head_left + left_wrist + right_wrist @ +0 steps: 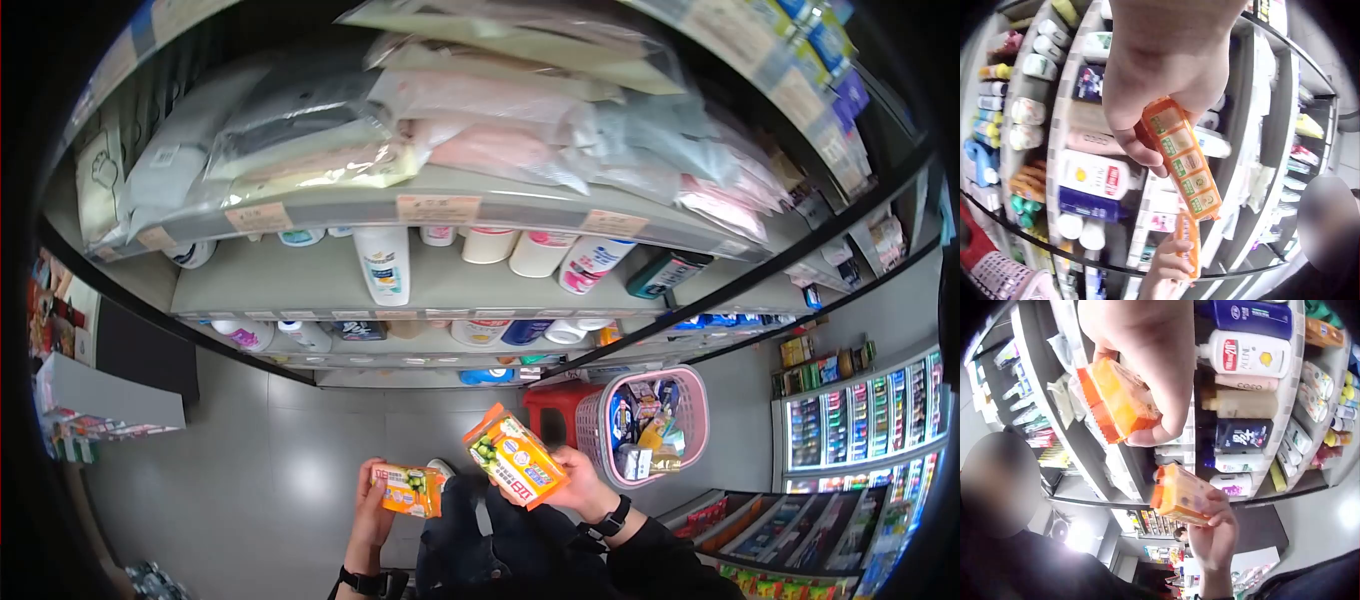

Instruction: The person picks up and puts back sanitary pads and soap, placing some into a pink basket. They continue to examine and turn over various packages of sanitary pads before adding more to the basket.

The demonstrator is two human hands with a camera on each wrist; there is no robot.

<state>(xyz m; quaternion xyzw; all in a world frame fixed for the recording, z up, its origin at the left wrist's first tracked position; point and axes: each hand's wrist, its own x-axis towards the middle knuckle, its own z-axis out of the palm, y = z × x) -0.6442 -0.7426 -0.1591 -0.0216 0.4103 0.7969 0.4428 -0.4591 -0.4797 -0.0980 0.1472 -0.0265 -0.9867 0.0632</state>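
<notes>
My left hand (371, 508) holds an orange packet (408, 489) with green fruit printed on it, low in the head view. To its right, my right hand (582, 482) grips a larger-looking orange packet (514, 455), tilted, its printed face upward. The two packets are apart. In the left wrist view, the left hand (1160, 81) has its fingers round one packet (1184, 159), whose side shows a row of small pictures. The right wrist view shows the right hand (1147, 369) pinching its packet (1119, 403) at the edges.
Shelves (280, 285) of bottles and bagged textiles (480, 110) stand in front. A pink basket (702, 425) with mixed goods is at the right, beside a red stool (551, 407). Grey floor (260, 450) lies below; lit drink coolers (865, 415) stand far right.
</notes>
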